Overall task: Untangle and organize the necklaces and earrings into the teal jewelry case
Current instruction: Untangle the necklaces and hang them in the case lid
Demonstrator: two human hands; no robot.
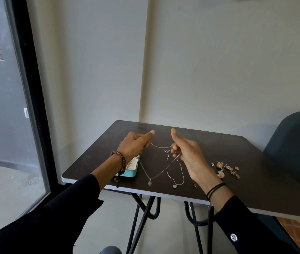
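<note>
My left hand and my right hand are raised over the dark table, each pinching thin silver necklace chains stretched between them. The chains hang down in crossing loops. One pendant and a round pendant rest near the table's front edge. The open teal jewelry case with a white padded inside lies under my left wrist, partly hidden by it. A heap of gold earrings lies on the table to the right of my right hand.
A dark chair stands at the table's right side. A glass window with a black frame runs along the left. The table stands on black hairpin legs against a pale wall.
</note>
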